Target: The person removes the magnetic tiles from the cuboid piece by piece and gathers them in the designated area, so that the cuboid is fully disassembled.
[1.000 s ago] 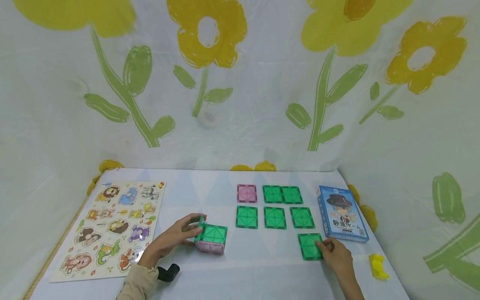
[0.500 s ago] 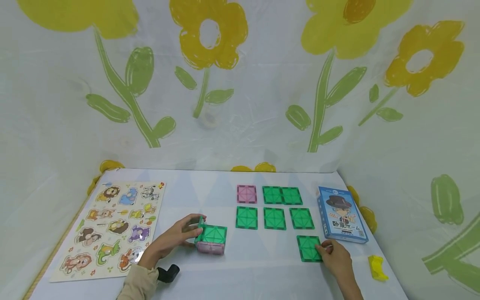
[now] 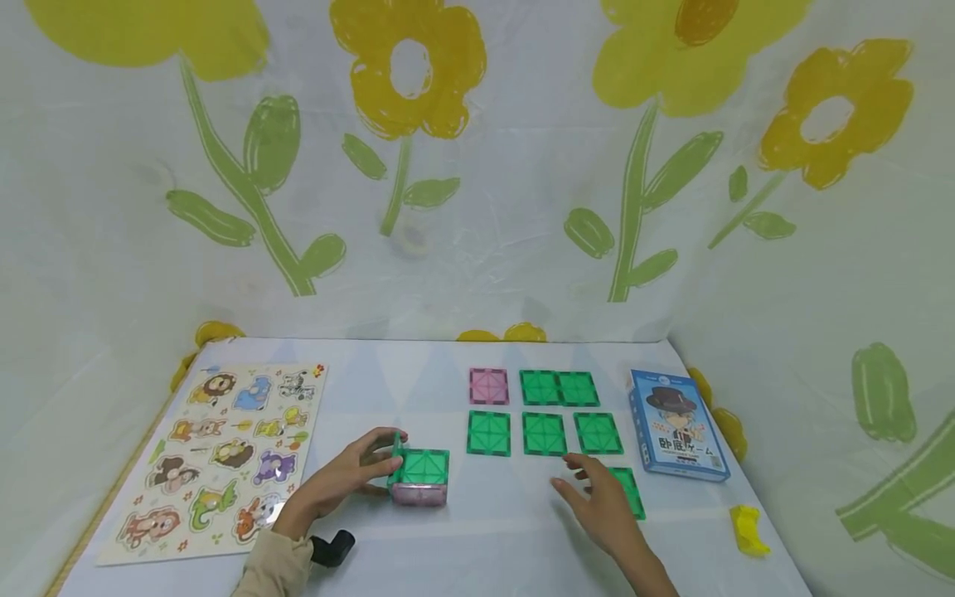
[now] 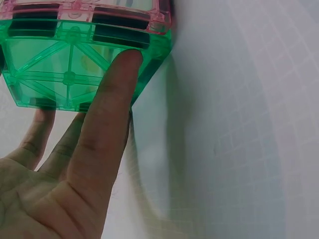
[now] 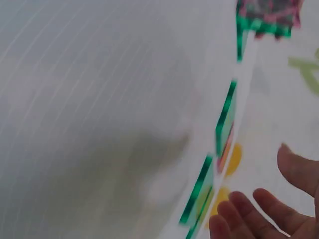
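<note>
My left hand (image 3: 336,481) grips the left side of a small magnetic tile build. That build has a green square tile (image 3: 424,467), a pink tile (image 3: 419,495) upright along the front and a green magnetic tile (image 4: 55,74) upright at the left. In the left wrist view the thumb presses this left tile while other fingers reach behind it. My right hand (image 3: 603,510) hovers with spread, relaxed fingers and holds nothing. It partly covers a loose green tile (image 3: 631,494) on the table. The right wrist view also shows the hand (image 5: 279,219) apart from the tiles.
Behind the hands lie several green tiles (image 3: 488,434) and a flat pink tile (image 3: 488,386). A blue card-game box (image 3: 677,424) and a yellow piece (image 3: 748,531) are at the right. An animal puzzle board (image 3: 216,464) covers the left, with a black object (image 3: 333,549) near the left wrist.
My right hand has let go of the loose green tile and moved left, away from its right edge. The left hand keeps its grip on the build.
</note>
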Demonstrator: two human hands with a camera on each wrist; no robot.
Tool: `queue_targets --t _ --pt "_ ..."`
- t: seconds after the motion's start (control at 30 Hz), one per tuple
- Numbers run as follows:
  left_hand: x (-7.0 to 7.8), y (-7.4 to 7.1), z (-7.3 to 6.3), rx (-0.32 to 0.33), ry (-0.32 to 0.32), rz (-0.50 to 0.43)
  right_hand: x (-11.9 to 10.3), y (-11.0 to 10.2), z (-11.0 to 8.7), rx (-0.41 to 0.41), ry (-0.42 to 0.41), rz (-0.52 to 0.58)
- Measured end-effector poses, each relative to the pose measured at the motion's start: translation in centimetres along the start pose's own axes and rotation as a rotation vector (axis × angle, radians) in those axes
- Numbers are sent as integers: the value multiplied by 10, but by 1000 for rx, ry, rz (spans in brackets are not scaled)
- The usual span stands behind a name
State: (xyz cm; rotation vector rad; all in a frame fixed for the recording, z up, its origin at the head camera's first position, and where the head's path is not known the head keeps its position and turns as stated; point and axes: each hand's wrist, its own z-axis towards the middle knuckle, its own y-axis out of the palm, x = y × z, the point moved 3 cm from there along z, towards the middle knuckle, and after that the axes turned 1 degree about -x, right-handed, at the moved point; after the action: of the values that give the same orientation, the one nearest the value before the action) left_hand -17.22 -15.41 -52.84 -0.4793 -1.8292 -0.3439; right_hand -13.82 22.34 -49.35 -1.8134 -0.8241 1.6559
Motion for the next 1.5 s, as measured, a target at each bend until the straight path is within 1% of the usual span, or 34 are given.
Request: queue_targets --t 0.1,0.23,0.37,0.5,0.7,0.93,1.07,1.2,1.33,1.5 --pt "0 0 0 2 1 -2 -22 20 -2 -69 -77 46" --pt "0 0 -2 3 2 -4 -47 45 -1 -189 -169 102" --pt "0 1 -2 4 6 6 -68 70 0 -299 -242 182" --pt "1 2 -2 5 3 21 -82 90 2 -355 -289 217" --pt "1 3 -1 2 3 19 -92 108 5 -370 -350 204" --pt "1 4 1 -8 12 8 -94 116 11 -337 -408 208" --pt "3 4 -1 -7 12 4 -97 119 13 -330 -444 211" --pt "4 3 -2 -12 16 -1 -98 123 14 -320 -451 196" --pt "2 2 0 -16 20 2 -97 123 15 -310 -442 184" --pt "0 2 2 -11 19 5 -97 122 15 -314 -428 195"
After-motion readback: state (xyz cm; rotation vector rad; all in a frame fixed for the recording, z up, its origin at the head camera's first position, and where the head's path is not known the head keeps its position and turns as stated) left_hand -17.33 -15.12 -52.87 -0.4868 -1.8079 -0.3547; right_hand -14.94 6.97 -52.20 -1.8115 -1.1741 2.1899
